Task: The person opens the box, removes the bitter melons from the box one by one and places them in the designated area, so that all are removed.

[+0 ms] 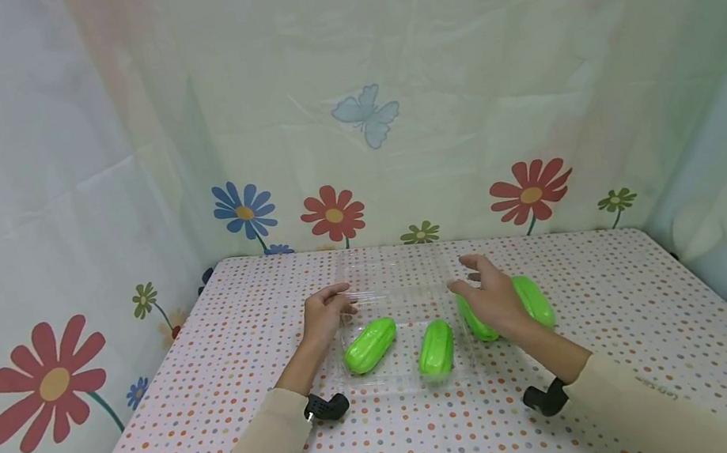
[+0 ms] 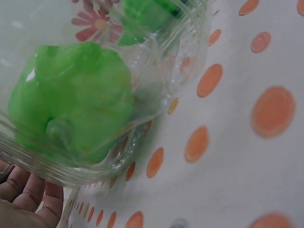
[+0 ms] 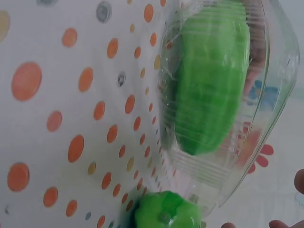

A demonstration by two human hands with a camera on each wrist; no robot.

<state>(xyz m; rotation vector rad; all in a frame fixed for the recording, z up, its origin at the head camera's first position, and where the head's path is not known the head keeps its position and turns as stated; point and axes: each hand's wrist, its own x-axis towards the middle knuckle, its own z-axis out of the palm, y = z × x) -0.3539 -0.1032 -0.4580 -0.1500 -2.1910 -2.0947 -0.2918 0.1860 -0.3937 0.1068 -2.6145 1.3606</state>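
A clear plastic clamshell box (image 1: pixel 407 379) lies on the table with its transparent lid (image 1: pixel 391 263) folded open at the back. Two bright green, ridged, oblong vegetables, one on the left (image 1: pixel 371 345) and one on the right (image 1: pixel 436 350), are inside. My left hand (image 1: pixel 324 320) is at the box's rear left corner, fingers loosely bent beside the wall in the left wrist view. My right hand (image 1: pixel 493 299), fingers spread and holding nothing, hovers near the rear right corner. Beneath it, two more such vegetables (image 1: pixel 535 300) lie outside the box, partly hidden by the hand.
The table wears a polka-dot cloth (image 1: pixel 457 443). Curtains (image 1: pixel 391 174) printed with flowers and butterflies stand behind it and at both sides. Black wrist devices (image 1: pixel 327 406) sit on both forearms, near the table surface.
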